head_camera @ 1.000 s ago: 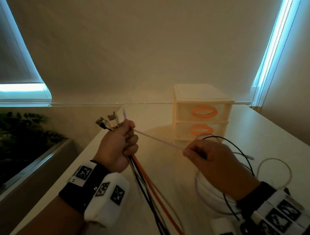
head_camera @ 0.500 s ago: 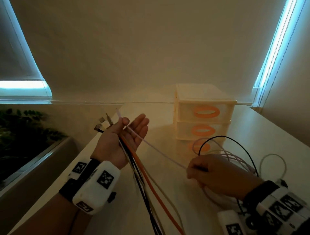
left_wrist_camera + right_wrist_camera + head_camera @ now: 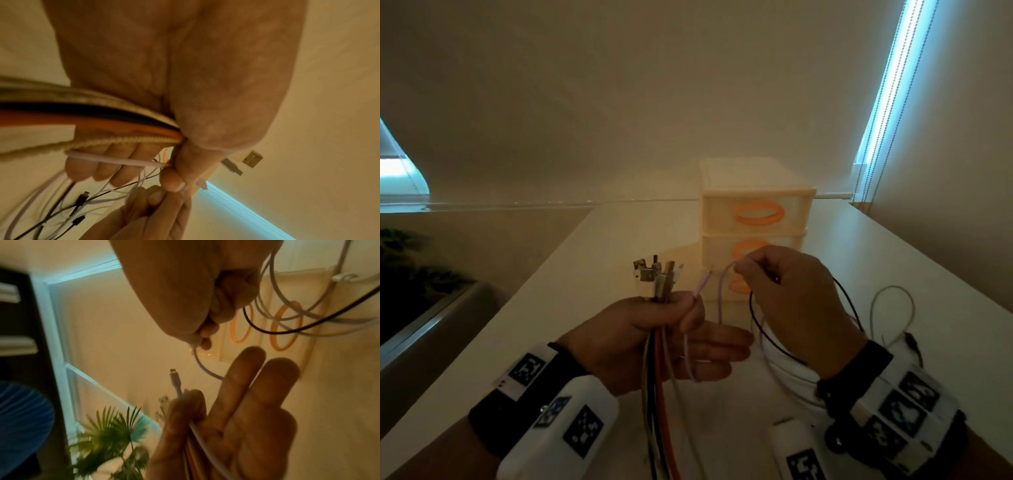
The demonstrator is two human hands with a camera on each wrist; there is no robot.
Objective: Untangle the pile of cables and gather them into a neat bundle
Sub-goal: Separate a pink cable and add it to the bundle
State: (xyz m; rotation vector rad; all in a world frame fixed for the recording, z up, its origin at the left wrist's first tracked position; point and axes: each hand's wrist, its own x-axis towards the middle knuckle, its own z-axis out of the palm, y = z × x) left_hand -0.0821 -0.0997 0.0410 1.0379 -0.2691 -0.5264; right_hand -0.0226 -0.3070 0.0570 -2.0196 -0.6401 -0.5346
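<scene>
Cables point(image 3: 659, 370) hang light and limp from your left hand point(image 3: 640, 342) – thumb clamped just under the plugs, other fingers straight – while your right hand point(image 3: 787, 301) pinches the slippery lilac cable point(image 3: 720, 298), best taken near its plug.

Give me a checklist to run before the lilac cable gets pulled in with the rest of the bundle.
1. Left hand holds the bundle of cables by their plug ends: ok.
2. Lilac cable end is pinched at the left thumb, plug up beside the others: ok.
3. Right hand pinches the lilac cable further along: ok.
4. Lilac cable free of the black cable looped round the right hand: cannot tell.
5. Loose cables on the table untangled: not ok, the white cable and others still lie in loops.
</scene>
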